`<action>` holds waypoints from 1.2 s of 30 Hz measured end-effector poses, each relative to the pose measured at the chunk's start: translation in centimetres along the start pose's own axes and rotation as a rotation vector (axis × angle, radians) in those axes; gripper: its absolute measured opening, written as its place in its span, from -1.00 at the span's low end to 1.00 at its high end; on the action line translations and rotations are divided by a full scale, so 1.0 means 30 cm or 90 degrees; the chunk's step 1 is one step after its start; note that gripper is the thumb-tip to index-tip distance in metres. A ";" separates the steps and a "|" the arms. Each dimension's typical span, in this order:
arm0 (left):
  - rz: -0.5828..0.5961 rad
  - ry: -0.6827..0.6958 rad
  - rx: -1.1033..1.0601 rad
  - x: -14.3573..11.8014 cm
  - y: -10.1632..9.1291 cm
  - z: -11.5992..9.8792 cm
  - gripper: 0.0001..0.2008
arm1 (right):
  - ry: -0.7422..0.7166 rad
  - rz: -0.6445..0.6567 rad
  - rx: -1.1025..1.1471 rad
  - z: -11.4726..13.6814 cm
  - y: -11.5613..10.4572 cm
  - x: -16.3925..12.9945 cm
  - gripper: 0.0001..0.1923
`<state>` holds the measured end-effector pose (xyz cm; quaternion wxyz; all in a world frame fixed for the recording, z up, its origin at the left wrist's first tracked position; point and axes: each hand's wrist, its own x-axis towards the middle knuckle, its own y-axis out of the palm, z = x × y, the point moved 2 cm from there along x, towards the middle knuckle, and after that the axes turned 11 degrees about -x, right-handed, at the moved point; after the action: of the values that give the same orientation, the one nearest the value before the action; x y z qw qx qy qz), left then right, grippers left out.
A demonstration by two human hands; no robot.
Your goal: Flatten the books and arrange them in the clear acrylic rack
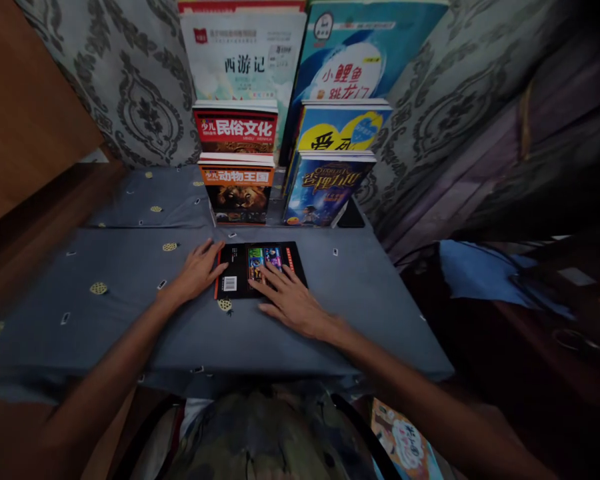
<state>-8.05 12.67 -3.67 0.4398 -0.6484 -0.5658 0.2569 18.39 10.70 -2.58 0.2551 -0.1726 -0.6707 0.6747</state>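
A black book [237,257] with a barcode and small colour pictures lies flat and sideways on the cloth-covered table [130,327]. At its left edge rests my left hand [200,270], fingers stretched out and the thumb on the cover. My right hand [290,300] lies over the book's right part with its fingers spread, hiding some of the pictures. Just behind the book stand an orange-and-black book [240,193] with a lion on its front and a blue book [325,190] with gold lettering.
Behind these rise a red book [235,130], a yellow-and-blue book [343,127], a large pale book [245,60] and a large teal book [360,53]. A dark flat object [351,215] lies right of them. Another book [403,440] is below the table's front edge.
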 end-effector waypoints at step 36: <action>0.129 0.215 0.105 -0.027 0.180 -0.391 -0.32 | 0.142 -0.198 0.259 -0.359 0.036 0.054 -0.51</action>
<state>4.26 8.74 -2.80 0.5518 -0.6976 -0.3931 0.2329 23.13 20.47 -3.93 0.4572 -0.0861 -0.5076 0.7252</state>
